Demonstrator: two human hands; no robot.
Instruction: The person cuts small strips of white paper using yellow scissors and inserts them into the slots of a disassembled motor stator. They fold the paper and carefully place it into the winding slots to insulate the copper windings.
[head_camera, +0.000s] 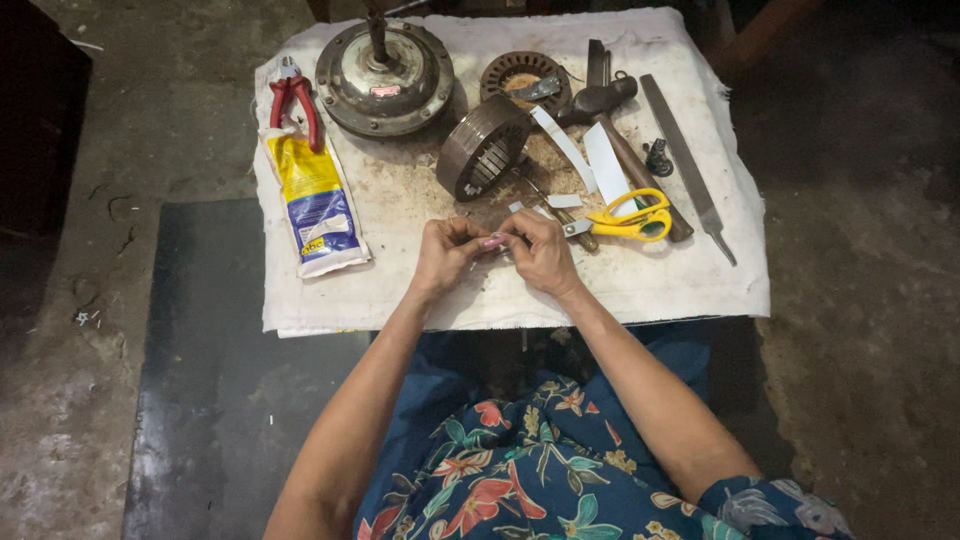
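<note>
Left hand: left hand (445, 252) curled, fingertips pinched onto a small pale strip (494, 242), meeting the other hand over the near middle of the cloth.
Right hand: right hand (541, 250) likewise curled, fingers closed on the same strip from the right; the two hands touch at the fingertips.
Small strip: held between both hands just above the cloth; too small to tell its material.
Work surface: stained white cloth (680, 285) spread over a low table.
Near right of the hands: yellow-handled scissors (630, 218) lying flat, just beside the right hand.
Far middle: a ribbed metal stator ring (483, 147) tilted on its edge, with white paper strips (600, 160) to its right.
Far left: round motor housing (384, 65) with a shaft standing up; red-handled pliers (294, 100) beside it.
Left: yellow and blue tube (314, 198) lying lengthwise.
Right: hammer (612, 125) and a long flat file (686, 160), well apart from the hands.
</note>
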